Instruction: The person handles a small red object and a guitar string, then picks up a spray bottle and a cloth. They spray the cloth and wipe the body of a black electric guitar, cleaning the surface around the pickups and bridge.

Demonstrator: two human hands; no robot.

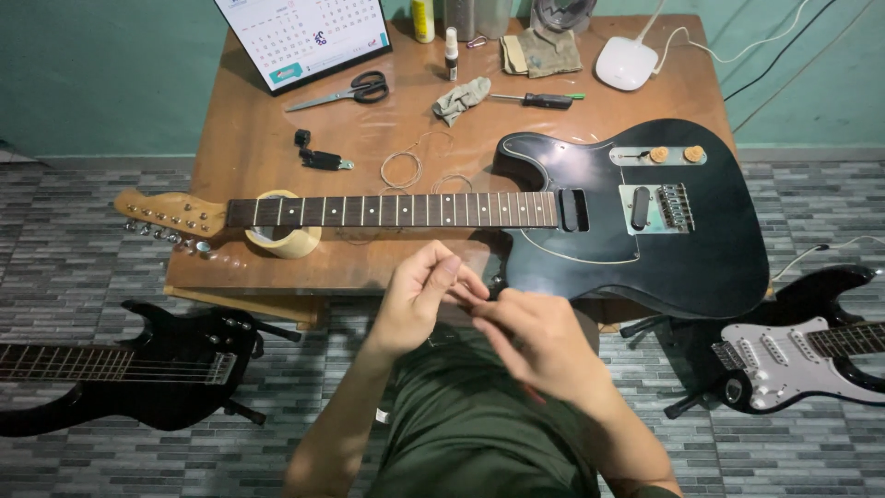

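Observation:
A black electric guitar (636,217) without strings lies across a small wooden table (249,138), its neck (392,210) propped on a roll of tape (284,242), the headstock (171,214) overhanging the left edge. My left hand (419,295) and my right hand (539,341) meet just in front of the table, below the guitar's body. Their fingertips pinch together on something small or thin that I cannot make out. Coiled guitar strings (403,169) lie on the table behind the neck.
Scissors (346,92), a screwdriver (539,100), a crumpled cloth (461,98), a small black tool (321,159), bottles, a calendar (304,37) and a white device (627,63) sit at the back. A black bass (138,364) lies on the floor left, another guitar (793,355) right.

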